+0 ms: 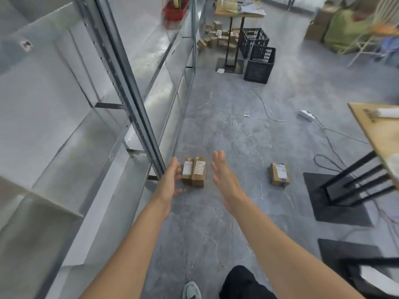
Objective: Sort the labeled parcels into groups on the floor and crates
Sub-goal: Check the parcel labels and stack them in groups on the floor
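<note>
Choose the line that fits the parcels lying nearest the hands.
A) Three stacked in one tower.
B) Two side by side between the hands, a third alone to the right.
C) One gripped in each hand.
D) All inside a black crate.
B: the pair of parcels stands side by side, touching, on the floor between the open left hand and right hand, and the single parcel lies apart to their right.

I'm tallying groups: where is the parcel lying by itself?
Head view: the lone parcel lies on the floor right of the right hand, apart from the parcel pair, near the black table base.
</note>
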The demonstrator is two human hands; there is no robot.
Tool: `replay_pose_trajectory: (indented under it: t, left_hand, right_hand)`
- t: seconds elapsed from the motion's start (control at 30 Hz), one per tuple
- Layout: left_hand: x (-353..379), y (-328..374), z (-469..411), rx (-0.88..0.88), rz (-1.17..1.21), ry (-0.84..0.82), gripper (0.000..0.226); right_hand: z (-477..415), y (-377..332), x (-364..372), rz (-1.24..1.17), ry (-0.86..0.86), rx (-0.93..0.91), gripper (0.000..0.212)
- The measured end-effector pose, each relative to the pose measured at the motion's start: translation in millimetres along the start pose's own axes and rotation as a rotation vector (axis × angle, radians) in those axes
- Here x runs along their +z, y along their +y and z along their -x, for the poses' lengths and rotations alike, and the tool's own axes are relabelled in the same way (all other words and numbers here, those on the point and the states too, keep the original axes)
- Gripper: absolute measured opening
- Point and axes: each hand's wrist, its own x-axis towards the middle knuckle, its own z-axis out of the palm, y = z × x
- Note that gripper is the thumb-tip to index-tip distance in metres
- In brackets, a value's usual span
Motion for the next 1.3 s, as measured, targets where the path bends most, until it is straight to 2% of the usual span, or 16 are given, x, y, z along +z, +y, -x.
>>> replay_pose_trajectory:
  t: [0.07, 0.13, 0.2, 0.37, 0.53, 0.77, 0.97, 1.13, 1.3]
  left_hand:
    - [5.6, -1.1, -30.7, -0.031, -0.017, -0.013, 0.043]
    - [11.2, -5.3, -64.3, -0.077, -0.056, -0.023, 0.058]
    - [18.2, -8.8, -99.2, -0.114, -0.090, -0.032, 0.065]
    - [46.7, -12.3, -194.6, -0.202, -0.093, 0.020, 0.062]
    - [71.3, -24.3, -284.1, -0.346, -0.100, 0.061, 0.068]
    - [81.7, -47.9, -394.2, -0.472, -0.116, 0.090, 0.068]
    - [79.6, -100.2, -509.6, -0.535, -0.171, 0.046, 0.064]
    - [77.3, -182.6, -618.4, -0.557, -0.247, -0.026, 0.056]
    - [71.1, -275.1, -709.7, -0.613, -0.324, -0.069, 0.061]
  right_hand:
    - [-26.6, 3.3, -9.1, 0.020, 0.018, 0.041, 0.062]
    - [-53.4, 3.1, -15.5, -0.002, 0.016, 0.082, 0.074]
    - [-85.2, 2.6, -23.6, -0.026, 0.014, 0.106, 0.073]
    - [-185.9, 14.1, -51.3, -0.050, 0.016, 0.186, 0.071]
    - [-283.1, 24.9, -87.7, -0.027, 0.004, 0.290, 0.065]
    - [-401.3, 62.6, -110.9, -0.006, -0.022, 0.424, 0.081]
    - [-501.8, 139.2, -105.9, -0.002, 0.005, 0.461, 0.080]
    - [-590.3, 240.3, -97.8, -0.033, 0.080, 0.555, 0.077]
    - [-666.7, 344.0, -88.7, -0.042, 0.156, 0.651, 0.084]
